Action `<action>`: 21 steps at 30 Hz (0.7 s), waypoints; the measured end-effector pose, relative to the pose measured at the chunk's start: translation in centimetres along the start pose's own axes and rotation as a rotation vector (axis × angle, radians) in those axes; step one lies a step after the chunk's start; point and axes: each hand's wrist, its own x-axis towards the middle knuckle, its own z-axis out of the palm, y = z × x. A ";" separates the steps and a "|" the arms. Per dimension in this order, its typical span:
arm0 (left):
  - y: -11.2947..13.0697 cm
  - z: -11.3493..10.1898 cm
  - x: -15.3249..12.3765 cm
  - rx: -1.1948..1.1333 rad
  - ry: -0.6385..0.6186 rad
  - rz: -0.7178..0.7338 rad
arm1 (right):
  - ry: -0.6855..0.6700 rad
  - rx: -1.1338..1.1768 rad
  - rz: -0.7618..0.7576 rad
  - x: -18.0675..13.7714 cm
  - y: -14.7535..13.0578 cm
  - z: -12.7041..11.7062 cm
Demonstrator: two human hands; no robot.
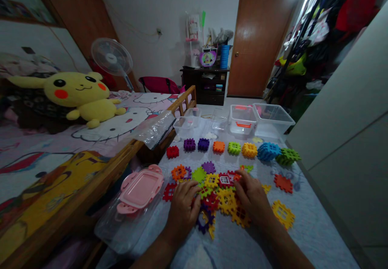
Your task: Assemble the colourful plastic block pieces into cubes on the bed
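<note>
Left hand [182,212]: curled over the heap, grip unclear.
Right hand [251,196]: touching a red window tile [224,179], grip unclear.
Laid out: row of plastic tiles [218,147].
Left: loose heap [226,200].

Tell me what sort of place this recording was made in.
It looks like a bedroom in a home, possibly a child's: a wooden-framed bed with cartoon bedding, a large yellow Pikachu plush toy lying on it, and hanging clothes along the right side.
</note>
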 end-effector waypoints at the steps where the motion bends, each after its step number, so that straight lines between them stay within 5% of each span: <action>1: 0.0 0.0 0.0 -0.001 -0.008 0.002 | 0.009 -0.029 -0.024 0.0 0.1 0.0; 4: -0.1 0.0 -0.1 -0.002 -0.019 0.014 | -0.011 -0.056 -0.106 0.1 0.1 -0.6; 12: 0.4 -0.4 0.7 -0.027 -0.034 -0.034 | -0.420 -0.062 -0.239 -1.3 -2.7 -2.4; 21: 0.9 -0.1 7.1 -0.141 -0.341 0.095 | -0.440 -0.133 -0.239 -2.4 -3.0 -1.7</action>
